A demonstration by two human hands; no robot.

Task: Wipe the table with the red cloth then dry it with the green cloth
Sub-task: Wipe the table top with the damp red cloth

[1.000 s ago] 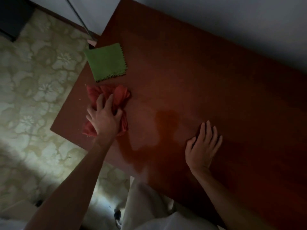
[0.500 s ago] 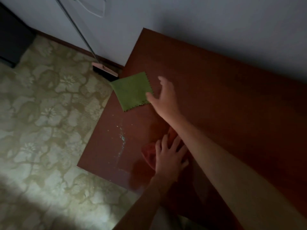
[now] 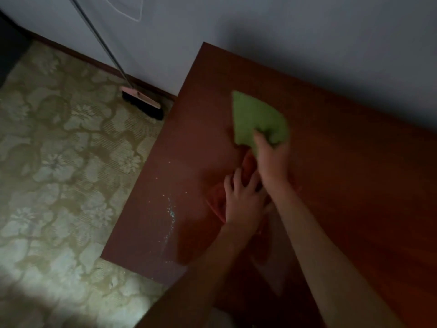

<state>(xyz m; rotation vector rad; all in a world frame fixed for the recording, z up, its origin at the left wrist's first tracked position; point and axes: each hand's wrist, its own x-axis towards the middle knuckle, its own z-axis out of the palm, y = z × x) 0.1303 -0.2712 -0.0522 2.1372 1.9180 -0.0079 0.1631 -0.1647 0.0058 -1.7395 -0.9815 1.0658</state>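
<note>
**A:** What are my hands doing on your feed?

**B:** I see my right hand [image 3: 272, 159] reaching across the table [image 3: 354, 185] with its fingers curled round the green cloth [image 3: 257, 119]. The cloth looks lifted and folded over, with one corner pointing toward the wall [image 3: 283, 31]. Whether its lower edge touches the wood, I can't tell.

**A:** And the left?

**B:** My left hand [image 3: 243, 200] lies on the red cloth [image 3: 218, 200], fingers spread and pressing it flat to the tabletop. It's not clenched, just resting on top. The right forearm crosses just above it, so much of the red cloth is hidden.

**A:** Where exactly is the red cloth?

**B:** It's near the table's left end, in front of the green one and bunched up under my palm.

**A:** Any bowls or bins in view?

**B:** I see only pale crumbs [image 3: 171, 213] scattered left of the red cloth, and a broom [image 3: 142, 102] leaning on the wall over the patterned floor [image 3: 59, 162].
</note>
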